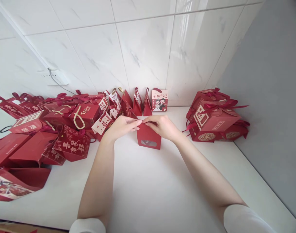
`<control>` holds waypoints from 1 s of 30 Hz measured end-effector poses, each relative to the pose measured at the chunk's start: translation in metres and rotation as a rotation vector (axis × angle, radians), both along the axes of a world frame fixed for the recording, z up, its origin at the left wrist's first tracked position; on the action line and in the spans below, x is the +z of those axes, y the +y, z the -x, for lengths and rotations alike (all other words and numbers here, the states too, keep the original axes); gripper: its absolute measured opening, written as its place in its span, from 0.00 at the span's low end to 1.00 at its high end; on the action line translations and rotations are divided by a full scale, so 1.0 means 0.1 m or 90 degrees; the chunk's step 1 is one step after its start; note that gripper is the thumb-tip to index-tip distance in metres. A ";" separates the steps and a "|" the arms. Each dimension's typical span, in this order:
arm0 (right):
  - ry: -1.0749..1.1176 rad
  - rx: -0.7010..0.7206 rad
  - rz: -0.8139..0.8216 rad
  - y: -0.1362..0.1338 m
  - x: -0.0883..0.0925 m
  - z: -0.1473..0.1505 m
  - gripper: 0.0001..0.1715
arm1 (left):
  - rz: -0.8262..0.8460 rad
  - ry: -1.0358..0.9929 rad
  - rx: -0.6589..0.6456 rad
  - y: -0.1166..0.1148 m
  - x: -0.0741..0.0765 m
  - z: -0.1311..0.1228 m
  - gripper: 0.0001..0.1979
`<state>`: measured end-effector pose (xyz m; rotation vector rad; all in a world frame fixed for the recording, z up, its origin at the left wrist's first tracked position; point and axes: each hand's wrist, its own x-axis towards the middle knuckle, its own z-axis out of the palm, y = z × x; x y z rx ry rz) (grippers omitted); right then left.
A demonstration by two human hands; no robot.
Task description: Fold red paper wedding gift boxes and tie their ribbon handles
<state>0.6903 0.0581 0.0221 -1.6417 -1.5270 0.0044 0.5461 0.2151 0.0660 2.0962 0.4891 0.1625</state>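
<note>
A red gift box (pixel 148 134) with a clear oval-ended window low on its front stands upright on the white table in front of me. My left hand (pixel 122 127) pinches its top edge from the left, thumb and fingers closed together. From the right, my right hand (pixel 162 125) also grips the top edge, its fingertips meeting those of the left. Both hands cover most of the top, so its fastening is hidden. Just behind the box stand narrow red gift boxes (pixel 137 104) and a pink box with a cartoon couple (pixel 160 101).
Many red gift boxes with ribbons and rope handles (pixel 86 115) crowd the left side. A stack of ribboned red boxes (pixel 214 118) stands at the right by a grey panel (pixel 271 97). White tiles (pixel 145 51) form the back wall, with a socket strip and cable (pixel 56 77) at left.
</note>
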 end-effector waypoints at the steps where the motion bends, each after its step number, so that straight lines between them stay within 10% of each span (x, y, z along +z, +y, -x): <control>1: -0.010 0.002 -0.005 0.00 0.01 0.01 0.16 | 0.031 -0.006 0.015 -0.02 0.02 0.00 0.19; 13: -0.060 -0.022 0.041 -0.06 0.10 0.14 0.13 | -0.080 -0.037 -0.011 -0.05 0.01 -0.03 0.16; 21: -0.080 -0.045 0.057 -0.11 0.14 0.10 0.13 | 0.089 -0.007 -0.024 -0.01 -0.04 -0.04 0.13; 30: -0.084 -0.050 0.031 -0.12 0.16 0.07 0.16 | -0.055 -0.031 -0.010 0.01 -0.15 -0.11 0.15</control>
